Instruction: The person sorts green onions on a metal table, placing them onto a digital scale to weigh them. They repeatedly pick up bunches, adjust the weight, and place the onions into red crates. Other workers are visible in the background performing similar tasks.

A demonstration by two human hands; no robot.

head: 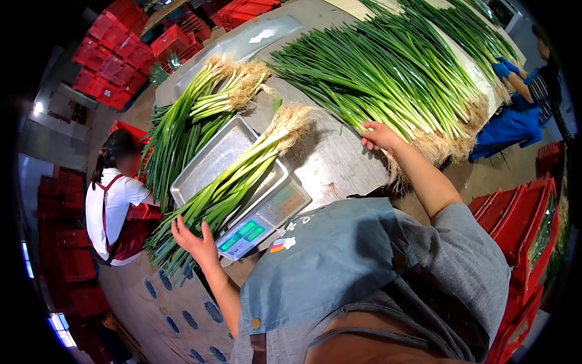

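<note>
A bunch of spring onions [245,168] lies slantwise across the metal tray [213,154] of a digital scale [254,223]. Its roots overhang the far right side of the tray, and its leaves droop over the near left side. Beside those leaf ends is my left hand [198,243], fingers spread and gripping nothing; whether it touches the leaves is unclear. My right hand [379,137] has its fingers curled around a spring onion stalk at the near edge of a large pile of spring onions [391,82]. Roots hang below that hand.
More spring onion bunches [195,104] lie behind the scale, near a clear plastic sheet [273,34] on the metal table [336,159]. A person in white [111,204] is at left; another with blue gloves [502,68] works at right. Red crates [518,227] stand close on my right.
</note>
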